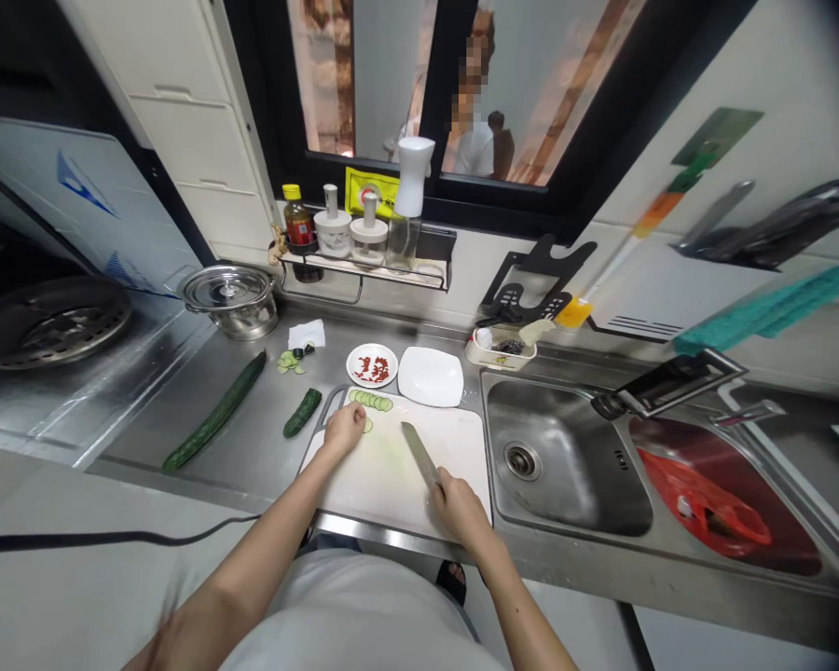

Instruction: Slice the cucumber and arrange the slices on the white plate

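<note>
My right hand (pixel 461 505) is closed round the handle of a kitchen knife (pixel 419 451), its blade angled up and left over the white cutting board (pixel 454 447). My left hand (pixel 345 428) is at the board's left side, fingers curled together at a thin cucumber slice (pixel 368 425) that shows at the fingertips. Just beyond it, a row of overlapping cucumber slices (pixel 370 401) lies along the board's far edge. Left of the board rest a short piece of cucumber (pixel 303 413) and a long whole cucumber (pixel 216 410) on the steel counter.
Behind the board stand a plate of chopped red pieces (pixel 373 365) and a white dish (pixel 431 376). Cucumber peelings (pixel 290 362) lie near a lidded pot (pixel 232 298). A steel sink (pixel 559 457) adjoins the board's right side; a red bag (pixel 706 503) lies in the further basin.
</note>
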{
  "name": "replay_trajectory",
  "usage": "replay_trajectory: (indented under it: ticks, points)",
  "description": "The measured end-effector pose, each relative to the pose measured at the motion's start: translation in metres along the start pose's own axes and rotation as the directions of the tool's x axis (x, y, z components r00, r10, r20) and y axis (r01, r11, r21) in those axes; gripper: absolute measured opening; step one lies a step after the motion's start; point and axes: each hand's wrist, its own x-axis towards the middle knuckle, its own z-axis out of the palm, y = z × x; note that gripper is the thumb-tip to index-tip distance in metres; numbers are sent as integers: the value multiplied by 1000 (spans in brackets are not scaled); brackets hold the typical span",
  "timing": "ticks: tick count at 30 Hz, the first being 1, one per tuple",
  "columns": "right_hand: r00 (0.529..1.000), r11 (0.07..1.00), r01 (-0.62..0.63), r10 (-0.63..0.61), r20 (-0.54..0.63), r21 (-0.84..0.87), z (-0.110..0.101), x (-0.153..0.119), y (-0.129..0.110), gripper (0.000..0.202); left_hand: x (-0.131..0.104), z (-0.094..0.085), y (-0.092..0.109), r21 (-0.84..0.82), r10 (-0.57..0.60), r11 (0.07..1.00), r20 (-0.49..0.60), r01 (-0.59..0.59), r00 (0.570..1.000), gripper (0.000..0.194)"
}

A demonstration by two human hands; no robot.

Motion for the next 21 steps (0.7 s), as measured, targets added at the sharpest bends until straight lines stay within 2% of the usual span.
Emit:
replay_trajectory:
  ticks: [3, 6, 11, 21]
  points:
    - [1000, 1000, -1, 1, -2, 0, 3, 2, 2, 25, 2, -5, -4, 33, -84, 996, -68, 86, 994, 17]
    - [1000, 1000, -1, 1, 1, -4, 4, 4, 3, 25, 3, -9, -6, 62, -121, 990, -107, 128, 987, 19]
    - [1000, 1000, 4, -4, 18, -14, 2, 5, 1, 25, 1, -10, -6, 99, -125, 985, -153, 141, 980, 19]
    - [999, 1000, -9, 9, 39, 10, -3, 8, -1, 24, -4, -13, -2, 143, -128, 978, -160, 152, 979, 22]
